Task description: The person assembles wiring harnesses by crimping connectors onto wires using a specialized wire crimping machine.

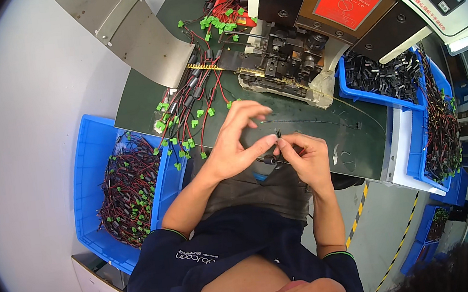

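we pinch the thin black wire (280,140) between left hand (239,139) and right hand (305,157), probably threading, so next needs careful alignment.

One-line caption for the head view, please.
Both hands, left hand and right hand, pinch a thin black wire over a dark green bench mat, beside a crimping machine.

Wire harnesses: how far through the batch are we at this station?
Seemingly done: a pile of red-black harnesses with green connectors on the mat and more in the left blue bin. In hand: left hand and right hand pinch one small black part. Left: the right-hand bin of black parts is well stocked.
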### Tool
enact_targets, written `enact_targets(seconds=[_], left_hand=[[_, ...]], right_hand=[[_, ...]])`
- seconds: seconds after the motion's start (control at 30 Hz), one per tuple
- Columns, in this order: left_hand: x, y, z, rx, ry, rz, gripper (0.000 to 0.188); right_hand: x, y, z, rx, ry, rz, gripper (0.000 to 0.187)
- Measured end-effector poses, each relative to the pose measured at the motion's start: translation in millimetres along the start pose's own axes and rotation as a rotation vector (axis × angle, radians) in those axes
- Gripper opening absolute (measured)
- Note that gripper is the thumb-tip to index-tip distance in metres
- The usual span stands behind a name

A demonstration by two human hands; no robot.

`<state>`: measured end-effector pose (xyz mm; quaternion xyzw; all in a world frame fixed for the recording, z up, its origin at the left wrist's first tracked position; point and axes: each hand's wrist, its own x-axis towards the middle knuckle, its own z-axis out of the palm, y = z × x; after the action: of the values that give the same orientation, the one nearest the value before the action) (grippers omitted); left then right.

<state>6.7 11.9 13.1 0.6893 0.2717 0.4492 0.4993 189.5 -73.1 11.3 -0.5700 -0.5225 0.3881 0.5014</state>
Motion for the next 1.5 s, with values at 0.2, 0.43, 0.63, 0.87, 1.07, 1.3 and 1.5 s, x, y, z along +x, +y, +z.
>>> enact_targets(seconds=[0.2, 0.43, 0.63, 0.87, 1.07, 1.3, 1.5], left_hand=[[22, 24, -15, 0.459, -0.28, 0.326, 0.017], [23, 32, -6, 0.458, -0.361, 0.429, 0.017], [17, 29, 0, 0.278, -0.29, 0.249, 0.015], [11, 10, -7, 0.226, -0.334, 0.132, 0.012], [7, 2, -6, -0.008, -0.165, -0.117, 0.011], [-7, -1, 5, -0.167, -0.16, -0.16, 0.015], [-13, -12, 16, -0.351, -0.032, -0.153, 0.012]], right_hand=[[2, -12, -1, -0.159, -0.049, -0.093, 0.008], [-2, -8, -5, -0.26, -0.108, -0.105, 0.011], [-4, -7, -6, -0.194, -0.097, -0.148, 0.01], [-3, -10, -11, -0.11, -0.136, -0.129, 0.009], [-3, -8, -9, 0.044, -0.097, -0.065, 0.011], [-3, -4, -11, 0.114, -0.087, 0.032, 0.013], [-1, -1, -3, 0.114, -0.058, 0.056, 0.014]])
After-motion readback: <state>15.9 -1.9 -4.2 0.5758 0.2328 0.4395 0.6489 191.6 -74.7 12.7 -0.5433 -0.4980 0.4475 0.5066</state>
